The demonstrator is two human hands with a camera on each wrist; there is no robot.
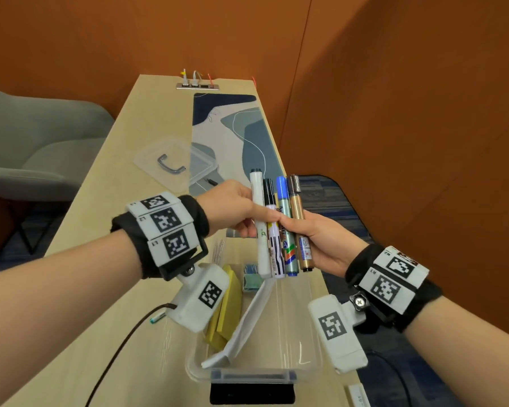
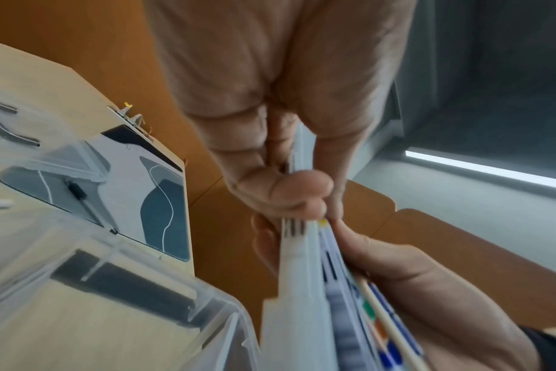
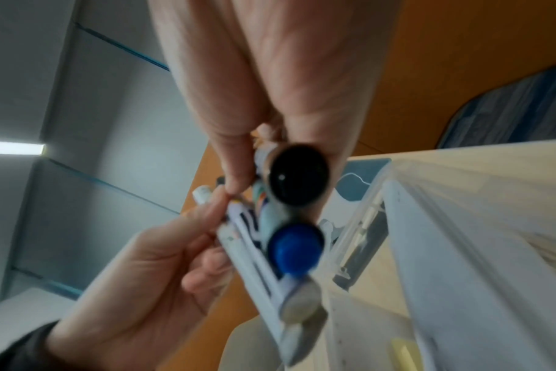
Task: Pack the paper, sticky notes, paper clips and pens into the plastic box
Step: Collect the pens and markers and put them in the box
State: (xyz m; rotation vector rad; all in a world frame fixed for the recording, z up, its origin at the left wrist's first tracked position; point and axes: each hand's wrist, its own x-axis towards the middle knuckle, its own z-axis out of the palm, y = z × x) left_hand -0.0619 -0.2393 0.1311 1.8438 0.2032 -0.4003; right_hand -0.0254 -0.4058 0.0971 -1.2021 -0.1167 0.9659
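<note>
Both hands hold a row of several marker pens [image 1: 278, 227] upright above the clear plastic box [image 1: 312, 365]. My left hand [image 1: 241, 211] pinches the white marker [image 1: 259, 230] side, and my right hand [image 1: 312, 236] grips the gold pen [image 1: 299, 230] side. In the box lie folded white paper [image 1: 247, 318], yellow sticky notes [image 1: 227, 309] and small paper clip boxes [image 1: 252, 282]. The left wrist view shows my left hand [image 2: 289, 195] pinching the pens [image 2: 305, 288]; the right wrist view shows pen ends [image 3: 297, 223] held by my right hand [image 3: 270, 140].
The box lid [image 1: 168, 163] with a grey handle lies farther back on the wooden table [image 1: 100, 201], beside a patterned desk mat [image 1: 235, 127]. One black pen [image 1: 210, 181] lies on the mat. A grey chair [image 1: 36, 142] stands left. Orange walls enclose the desk.
</note>
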